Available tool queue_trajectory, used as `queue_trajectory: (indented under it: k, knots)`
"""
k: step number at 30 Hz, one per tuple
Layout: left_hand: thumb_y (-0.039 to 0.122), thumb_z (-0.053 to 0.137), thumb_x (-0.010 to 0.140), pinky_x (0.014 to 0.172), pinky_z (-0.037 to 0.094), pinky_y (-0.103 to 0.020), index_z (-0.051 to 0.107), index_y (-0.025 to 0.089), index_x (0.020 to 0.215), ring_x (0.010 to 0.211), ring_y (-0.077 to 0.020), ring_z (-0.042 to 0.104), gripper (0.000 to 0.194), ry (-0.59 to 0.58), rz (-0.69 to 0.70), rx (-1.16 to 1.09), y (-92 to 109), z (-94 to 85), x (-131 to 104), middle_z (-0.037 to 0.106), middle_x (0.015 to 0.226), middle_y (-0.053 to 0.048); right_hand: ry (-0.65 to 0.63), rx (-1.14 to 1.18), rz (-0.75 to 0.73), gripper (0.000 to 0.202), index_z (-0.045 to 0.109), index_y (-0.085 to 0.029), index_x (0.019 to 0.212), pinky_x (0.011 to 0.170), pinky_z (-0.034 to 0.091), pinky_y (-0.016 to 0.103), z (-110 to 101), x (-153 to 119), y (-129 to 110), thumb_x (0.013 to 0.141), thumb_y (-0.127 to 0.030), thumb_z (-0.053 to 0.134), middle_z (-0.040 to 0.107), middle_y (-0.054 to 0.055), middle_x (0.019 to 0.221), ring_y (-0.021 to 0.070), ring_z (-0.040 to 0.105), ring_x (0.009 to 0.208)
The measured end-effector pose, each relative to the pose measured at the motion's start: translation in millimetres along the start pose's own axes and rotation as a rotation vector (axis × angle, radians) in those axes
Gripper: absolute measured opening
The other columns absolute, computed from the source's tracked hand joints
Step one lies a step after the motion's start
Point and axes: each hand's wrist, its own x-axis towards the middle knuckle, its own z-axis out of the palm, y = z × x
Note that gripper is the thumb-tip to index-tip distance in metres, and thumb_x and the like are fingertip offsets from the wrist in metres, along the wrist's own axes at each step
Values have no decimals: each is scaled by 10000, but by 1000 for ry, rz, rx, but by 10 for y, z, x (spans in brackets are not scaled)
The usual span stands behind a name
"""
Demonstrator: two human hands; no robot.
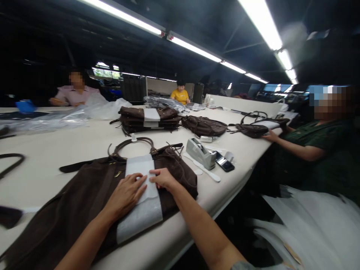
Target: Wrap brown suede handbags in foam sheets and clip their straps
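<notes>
Presently: brown bag lying on surface | white band across bag | left hand on band, fingers slightly apart | right hand touching band, cannot tell whether fingers pinch it

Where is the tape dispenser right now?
In the head view, the grey tape dispenser stands right of centre on the white table, between the nearest brown bag and the dark phone.

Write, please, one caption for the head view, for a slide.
Left hand and right hand touch a white band across a dark brown bag, near a tape dispenser.
</notes>
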Motion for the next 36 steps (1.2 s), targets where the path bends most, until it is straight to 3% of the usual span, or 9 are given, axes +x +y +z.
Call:
queue_trajectory:
  k: [4,9,15,20,24,27,29,32,36]
  knots:
    - [515,370,916,923,483,-459,654,254,1199,1057,-289,598,478,62,69,36,-210,221,10,627,1202,-111,36,-62,-32,512,624,-155,1255,370,359,133,3,80,84,749,-97,677,468,-89,368,61,419,341]
    - [522,374,910,1064,381,-514,590,302,1291,1318,-312,447,490,12,160,45,-369,401,1,479,1442,-65,78,-318,-117,444,671,-262,1201,464,438,171,-61,76,124,759,-277,705,523,-69,407,100,531,405]
    - [496,375,904,1073,360,-552,476,316,1384,1358,-300,390,523,-121,119,80,-307,354,-9,420,1466,-46,189,-766,-217,370,690,-352,1149,858,488,297,-72,-283,51,793,-442,653,740,14,1021,231,662,1010]
    - [519,402,899,1083,354,-549,499,322,1366,1357,-311,389,516,-141,114,75,-238,256,-11,416,1470,-48,71,-804,-431,248,741,-319,1056,877,469,281,-134,-777,208,837,-367,636,723,28,1016,202,653,970]
    - [553,425,885,1102,340,-530,511,359,1347,1366,-307,372,508,-195,86,77,-181,166,14,404,1479,-14,-33,-414,-646,255,754,-258,1021,778,508,232,-705,-1054,134,838,-398,646,709,19,941,154,659,857]
    - [560,428,881,1123,303,-530,484,356,1362,1380,-303,343,526,-244,67,76,-154,122,36,374,1491,-9,438,-384,-570,282,733,-209,1051,809,508,285,-1460,-990,-117,871,-377,596,709,55,994,192,646,932]
    - [541,441,885,1123,300,-534,486,359,1358,1375,-303,350,509,-236,71,55,-159,117,41,381,1485,-9,685,-509,-303,253,713,-221,1071,919,448,283,-1961,-839,-291,875,-327,594,681,63,1134,208,574,1125]
    - [512,477,884,1110,325,-538,508,377,1336,1352,-304,390,473,-186,75,19,-187,135,35,415,1462,-7,610,-523,-95,231,739,-140,870,812,473,288,-2490,-576,-427,804,-353,678,718,104,974,251,623,1003]
    - [555,474,877,1113,328,-524,496,392,1335,1352,-297,391,487,-191,50,24,-186,126,28,418,1460,4,439,-472,47,209,703,-124,646,622,457,252,-2729,-282,-369,725,-314,738,710,87,743,178,622,703]
